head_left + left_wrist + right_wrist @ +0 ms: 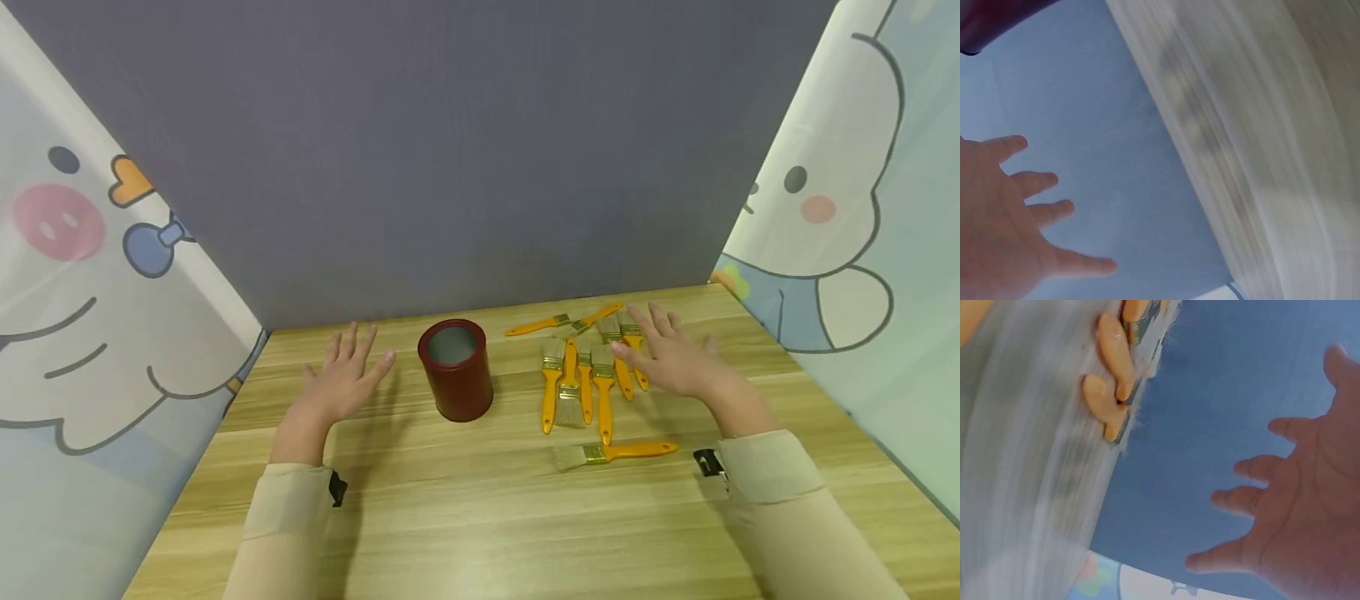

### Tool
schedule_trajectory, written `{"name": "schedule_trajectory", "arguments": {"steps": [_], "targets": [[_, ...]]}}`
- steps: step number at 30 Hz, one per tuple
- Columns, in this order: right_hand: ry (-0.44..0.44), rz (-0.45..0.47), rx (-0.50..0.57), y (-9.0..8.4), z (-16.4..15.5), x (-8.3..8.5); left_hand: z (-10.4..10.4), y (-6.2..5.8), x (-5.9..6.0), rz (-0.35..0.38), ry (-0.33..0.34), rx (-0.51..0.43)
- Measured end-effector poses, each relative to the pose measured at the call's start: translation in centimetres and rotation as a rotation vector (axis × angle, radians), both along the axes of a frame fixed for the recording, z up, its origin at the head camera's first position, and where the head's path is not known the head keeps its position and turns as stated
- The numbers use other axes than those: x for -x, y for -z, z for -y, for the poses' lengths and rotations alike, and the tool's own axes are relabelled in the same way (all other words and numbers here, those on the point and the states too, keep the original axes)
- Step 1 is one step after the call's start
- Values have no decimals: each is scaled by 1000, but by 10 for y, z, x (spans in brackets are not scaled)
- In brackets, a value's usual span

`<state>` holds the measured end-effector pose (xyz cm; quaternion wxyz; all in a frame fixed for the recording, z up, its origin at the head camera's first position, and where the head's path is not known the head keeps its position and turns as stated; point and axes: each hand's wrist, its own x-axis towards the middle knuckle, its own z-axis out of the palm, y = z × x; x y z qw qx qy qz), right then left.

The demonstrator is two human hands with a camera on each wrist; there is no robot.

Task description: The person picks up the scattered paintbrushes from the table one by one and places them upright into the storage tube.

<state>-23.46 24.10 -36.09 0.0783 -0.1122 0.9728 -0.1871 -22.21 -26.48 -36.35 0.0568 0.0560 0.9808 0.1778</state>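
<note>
Both hands are hovering over the wooden worktop, fingers spread, neither grip holding anything. The left hand is hanging just left of the dark red cup, apart from it. The right hand is reaching over the far-right edge of the cluster of yellow-handled brushes, which is lying to the right of the cup; whether its fingertips are touching a brush cannot be told (both wrist views are blurring badly). One single brush is lying apart, to the near right of the cup, bristles pointing left.

Judgement: a good pick here means settling on one handle at the cluster's edge, pinching it clear of its overlapping neighbours, and lifting without dragging the rest. The cup is standing upright, mouth open.
</note>
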Motion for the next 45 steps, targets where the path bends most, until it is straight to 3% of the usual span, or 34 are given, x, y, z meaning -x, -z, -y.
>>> {"name": "schedule_trajectory", "arguments": {"steps": [7,12,18,23,27,33,41,45], "targets": [[-158,-13,-17,-10,21,-1,-13,-15,-5,-26,74,-103],[-334,-5,-36,-1,33,-12,-28,-24,-13,-17,126,-163],[-467,38,-29,19,45,-31,-42,-19,-18,40,158,-247],[-567,-17,-14,35,49,-43,-49,-11,-13,28,144,-269],[-600,-73,-20,44,50,-48,-54,-5,-8,0,149,-279],[-630,-119,-17,54,50,-51,-59,4,-5,24,169,-326],[-629,-127,-5,54,55,-51,-62,5,2,-12,69,-460],[-612,-66,-4,44,57,-48,-62,5,2,2,27,-518]]}}
